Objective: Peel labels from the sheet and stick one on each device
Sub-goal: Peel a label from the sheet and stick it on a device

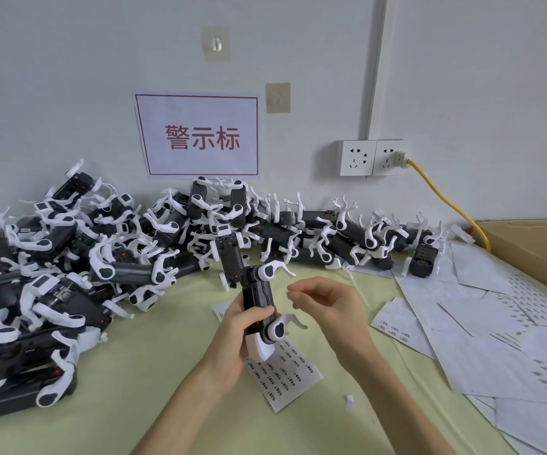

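Both forearms reach up from six o'clock over the bench [153, 372]. At centre my left hand [232, 336] grips a black device [258, 303] upright, fingers curled round its body. At its three o'clock my right hand [326, 307] pinches something tiny, which I take for a peeled label; too small to be sure. Below lies the label sheet [285, 376]; unlabelled devices [108, 257] heap at ten o'clock. Next I must press it flat onto the casing.

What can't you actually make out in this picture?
- Head view: print on the label sheet is too small to read.
- Whether the right hand pinches a label: too small to tell.
- The device is partly hidden by the left hand.
- The cardboard box is cut off by the right edge.
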Demonstrator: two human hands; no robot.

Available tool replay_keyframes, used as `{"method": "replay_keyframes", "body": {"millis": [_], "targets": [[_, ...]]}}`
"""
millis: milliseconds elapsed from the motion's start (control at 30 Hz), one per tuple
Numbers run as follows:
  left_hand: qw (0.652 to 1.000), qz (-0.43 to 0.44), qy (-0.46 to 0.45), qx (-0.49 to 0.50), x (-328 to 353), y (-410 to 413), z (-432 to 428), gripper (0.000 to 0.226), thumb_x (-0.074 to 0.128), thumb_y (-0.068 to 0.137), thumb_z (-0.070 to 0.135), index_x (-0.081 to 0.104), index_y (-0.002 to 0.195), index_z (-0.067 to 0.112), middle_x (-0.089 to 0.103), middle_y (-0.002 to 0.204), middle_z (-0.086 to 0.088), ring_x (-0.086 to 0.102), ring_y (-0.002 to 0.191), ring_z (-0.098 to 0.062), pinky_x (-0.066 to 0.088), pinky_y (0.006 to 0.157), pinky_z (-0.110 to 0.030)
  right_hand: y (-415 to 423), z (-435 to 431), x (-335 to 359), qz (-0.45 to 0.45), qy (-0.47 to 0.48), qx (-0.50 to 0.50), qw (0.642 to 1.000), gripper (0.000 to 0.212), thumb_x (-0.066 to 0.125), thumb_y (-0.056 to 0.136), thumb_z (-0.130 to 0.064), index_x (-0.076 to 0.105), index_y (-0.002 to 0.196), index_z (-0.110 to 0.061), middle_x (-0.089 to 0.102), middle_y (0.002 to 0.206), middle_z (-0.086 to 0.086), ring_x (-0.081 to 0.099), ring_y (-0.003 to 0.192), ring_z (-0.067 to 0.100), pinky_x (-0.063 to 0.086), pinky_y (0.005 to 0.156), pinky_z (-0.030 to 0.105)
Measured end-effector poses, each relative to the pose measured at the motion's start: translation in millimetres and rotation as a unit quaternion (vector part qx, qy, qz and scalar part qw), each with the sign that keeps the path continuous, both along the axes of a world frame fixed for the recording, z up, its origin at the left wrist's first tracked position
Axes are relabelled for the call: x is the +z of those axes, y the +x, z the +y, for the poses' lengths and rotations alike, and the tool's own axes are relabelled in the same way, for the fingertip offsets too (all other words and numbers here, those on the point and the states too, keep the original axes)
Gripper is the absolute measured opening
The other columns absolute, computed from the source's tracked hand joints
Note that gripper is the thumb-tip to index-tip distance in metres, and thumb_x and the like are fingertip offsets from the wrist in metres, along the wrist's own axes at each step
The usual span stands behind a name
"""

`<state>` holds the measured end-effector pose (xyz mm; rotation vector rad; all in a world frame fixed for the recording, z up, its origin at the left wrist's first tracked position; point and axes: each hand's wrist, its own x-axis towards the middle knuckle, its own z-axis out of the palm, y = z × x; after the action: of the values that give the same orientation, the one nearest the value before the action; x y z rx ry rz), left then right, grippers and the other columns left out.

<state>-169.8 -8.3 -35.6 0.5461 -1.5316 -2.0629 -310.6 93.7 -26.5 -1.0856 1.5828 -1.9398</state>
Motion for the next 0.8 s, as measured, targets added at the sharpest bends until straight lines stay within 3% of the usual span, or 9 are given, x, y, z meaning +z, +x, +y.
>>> {"method": "replay_keyframes", "body": {"millis": [233,367,533,800], "targets": [[1.000,-0.005,-0.013,-0.007,-3.9,-2.0,1.7,0.052,0.078,0.061,0.038,0.069,0.108,0.019,0.067,0.092,-0.006,0.067,0.087,-0.020,0.048,0.083,-0.037,3.8,0.3,0.6,-0.019,0.001,0.025,1.000,0.010,0.076,0.088,-0.004,0.079,0.090,-0.014,0.077,0.085,0.003,0.069,0.074,0.012,0.056,0.072,0.024],[1.000,-0.001,-0.005,0.001,-4.9,-3.1,1.9,0.051,0.079,0.060,0.038,0.070,0.107,0.020,0.069,0.094,-0.006,0.067,0.092,-0.022,0.046,0.089,-0.041,5.0,-0.3,0.1,-0.022,0.002,0.035,0.999,0.023,0.077,0.087,-0.004,0.078,0.104,-0.019,0.073,0.079,0.005,0.067,0.073,0.013,0.052,0.068,0.026],[1.000,-0.002,-0.017,-0.004,-4.7,-4.3,4.2,0.042,0.075,0.069,0.031,0.073,0.111,0.025,0.072,0.098,-0.006,0.069,0.092,-0.019,0.049,0.087,-0.036,5.6,-0.1,0.5,-0.030,0.015,0.028,0.999,0.008,0.077,0.087,-0.003,0.080,0.084,-0.011,0.076,0.080,0.003,0.067,0.070,0.010,0.052,0.065,0.019],[0.999,-0.002,-0.038,0.006,-7.1,-6.7,8.6,0.045,0.070,0.077,0.026,0.069,0.121,0.022,0.073,0.097,-0.005,0.069,0.095,-0.018,0.049,0.087,-0.033,5.8,1.1,1.5,-0.039,0.004,0.035,0.999,0.010,0.076,0.088,-0.005,0.079,0.083,-0.012,0.076,0.083,0.002,0.065,0.073,0.010,0.049,0.066,0.025]]}}
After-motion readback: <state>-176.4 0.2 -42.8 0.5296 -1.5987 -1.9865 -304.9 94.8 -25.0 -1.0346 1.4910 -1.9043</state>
